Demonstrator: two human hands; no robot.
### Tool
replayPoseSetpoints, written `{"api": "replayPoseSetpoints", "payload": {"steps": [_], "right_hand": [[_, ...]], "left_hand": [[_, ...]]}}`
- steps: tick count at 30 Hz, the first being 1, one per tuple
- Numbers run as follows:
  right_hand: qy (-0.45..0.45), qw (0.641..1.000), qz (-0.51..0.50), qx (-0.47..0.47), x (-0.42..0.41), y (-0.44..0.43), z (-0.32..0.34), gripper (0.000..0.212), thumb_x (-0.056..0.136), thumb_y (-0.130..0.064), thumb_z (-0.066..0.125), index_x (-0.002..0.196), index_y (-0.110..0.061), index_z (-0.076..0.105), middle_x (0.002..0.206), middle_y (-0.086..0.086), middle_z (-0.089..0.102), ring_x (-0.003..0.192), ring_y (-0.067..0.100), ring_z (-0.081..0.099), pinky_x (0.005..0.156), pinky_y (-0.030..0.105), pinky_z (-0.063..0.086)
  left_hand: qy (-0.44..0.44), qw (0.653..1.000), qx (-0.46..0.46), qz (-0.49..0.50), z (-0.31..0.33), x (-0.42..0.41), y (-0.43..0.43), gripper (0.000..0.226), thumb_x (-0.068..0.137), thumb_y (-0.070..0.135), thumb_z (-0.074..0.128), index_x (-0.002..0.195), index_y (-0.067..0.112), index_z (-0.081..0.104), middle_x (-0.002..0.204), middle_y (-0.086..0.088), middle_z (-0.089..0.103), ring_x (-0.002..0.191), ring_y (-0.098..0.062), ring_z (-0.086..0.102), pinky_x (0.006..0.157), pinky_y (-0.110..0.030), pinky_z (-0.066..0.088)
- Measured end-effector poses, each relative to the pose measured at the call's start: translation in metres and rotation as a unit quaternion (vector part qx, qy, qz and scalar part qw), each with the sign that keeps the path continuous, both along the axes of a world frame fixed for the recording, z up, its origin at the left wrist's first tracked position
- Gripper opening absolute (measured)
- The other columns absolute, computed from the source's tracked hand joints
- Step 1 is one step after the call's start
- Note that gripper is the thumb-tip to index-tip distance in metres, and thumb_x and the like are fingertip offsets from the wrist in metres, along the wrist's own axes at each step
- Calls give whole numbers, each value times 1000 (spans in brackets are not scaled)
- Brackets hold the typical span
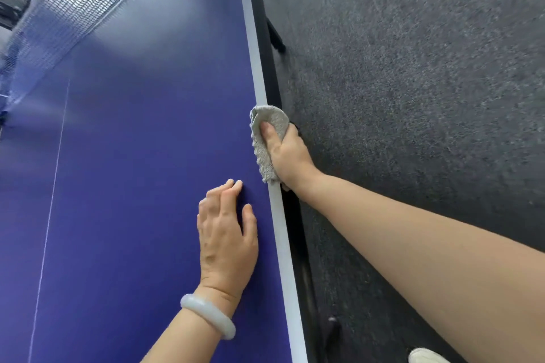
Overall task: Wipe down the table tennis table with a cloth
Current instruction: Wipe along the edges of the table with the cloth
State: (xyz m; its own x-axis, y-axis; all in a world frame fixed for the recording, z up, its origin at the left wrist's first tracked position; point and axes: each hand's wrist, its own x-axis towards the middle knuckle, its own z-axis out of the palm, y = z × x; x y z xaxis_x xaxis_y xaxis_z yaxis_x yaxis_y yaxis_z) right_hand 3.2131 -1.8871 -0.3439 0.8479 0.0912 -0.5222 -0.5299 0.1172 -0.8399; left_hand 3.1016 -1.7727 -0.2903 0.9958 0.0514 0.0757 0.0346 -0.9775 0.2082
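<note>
Gripping cloth (267, 138) at table (132, 156) edge, right hand (287, 153), left hand (225, 233) flat alongside

The right hand (287, 153) hides its fingers behind the cloth (272, 118); the shoe (424, 356) is cut off.

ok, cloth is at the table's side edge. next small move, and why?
Probably slide the right hand along the white edge toward the net, keeping its grip on the grey cloth. The cloth is wrapped over that edge, a long stretch of edge lies ahead, and the left hand rests on the table tennis table, seemingly bracing.
</note>
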Motion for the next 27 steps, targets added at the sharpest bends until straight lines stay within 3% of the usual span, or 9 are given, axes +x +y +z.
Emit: {"api": "replayPoseSetpoints", "payload": {"steps": [2, 3, 6, 10, 14, 18, 24, 27], "right_hand": [[-2, 1000, -3, 8, 0, 0, 0, 68, 97, -57, 45, 143, -8, 38, 137, 18, 50, 126, 33, 50, 109, 44, 39], [-2, 1000, -3, 12, 0, 0, 0, 66, 97, -57, 45, 142, -9, 38, 136, 18, 49, 126, 33, 50, 109, 45, 39], [-4, 1000, 0, 16, 1, -4, 0, 64, 97, -56, 45, 143, -12, 38, 136, 17, 47, 126, 32, 48, 109, 41, 38], [-9, 1000, 20, 19, -1, -5, -2, 69, 98, -54, 44, 150, -11, 29, 142, 17, 42, 133, 30, 42, 113, 38, 33], [-5, 999, 28, 25, -2, -7, 0, 69, 99, -50, 42, 153, -11, 25, 146, 17, 39, 137, 27, 38, 113, 33, 29], [4, 1000, 7, -11, 10, 0, 10, 71, 99, -52, 40, 154, -12, 22, 147, 16, 38, 136, 29, 39, 114, 43, 31], [18, 998, -44, -42, 127, 6, 12, 67, 101, -54, 38, 150, -10, 30, 141, 18, 46, 131, 34, 46, 109, 46, 36], [4, 998, -50, -24, 94, 8, 10, 67, 101, -53, 38, 154, -13, 27, 146, 17, 43, 136, 31, 40, 114, 43, 30]], "left_hand": [[-31, 999, -24, 7, 7, 29, 3, 24, 94, 12, 49, 114, 8, 62, 120, 0, 55, 115, -24, 49, 103, -36, 38], [-34, 999, -16, 9, 8, 47, 3, 22, 95, 7, 52, 115, 7, 61, 125, -3, 54, 120, -25, 48, 106, -37, 36], [-7, 999, 2, 35, 8, 112, -7, 40, 101, 17, 48, 140, 8, 47, 153, -5, 37, 143, -20, 30, 118, -39, 22], [35, 996, -13, 86, -10, 163, -23, 51, 106, 28, 35, 154, 17, 25, 163, 2, 17, 150, -13, 9, 121, -36, 8], [8, 994, -27, 102, -16, 166, -24, 49, 104, 27, 37, 152, 18, 32, 161, 2, 23, 150, -13, 13, 120, -37, 10], [15, 993, -35, 112, -16, 165, -22, 49, 103, 30, 38, 151, 21, 32, 161, 5, 22, 149, -12, 13, 119, -38, 10], [18, 993, -29, 113, -19, 162, -24, 50, 103, 31, 35, 152, 24, 28, 162, 8, 19, 149, -12, 10, 118, -38, 8], [20, 993, -24, 115, -18, 161, -25, 50, 103, 32, 33, 152, 25, 28, 161, 9, 18, 149, -11, 10, 118, -37, 8]]}}
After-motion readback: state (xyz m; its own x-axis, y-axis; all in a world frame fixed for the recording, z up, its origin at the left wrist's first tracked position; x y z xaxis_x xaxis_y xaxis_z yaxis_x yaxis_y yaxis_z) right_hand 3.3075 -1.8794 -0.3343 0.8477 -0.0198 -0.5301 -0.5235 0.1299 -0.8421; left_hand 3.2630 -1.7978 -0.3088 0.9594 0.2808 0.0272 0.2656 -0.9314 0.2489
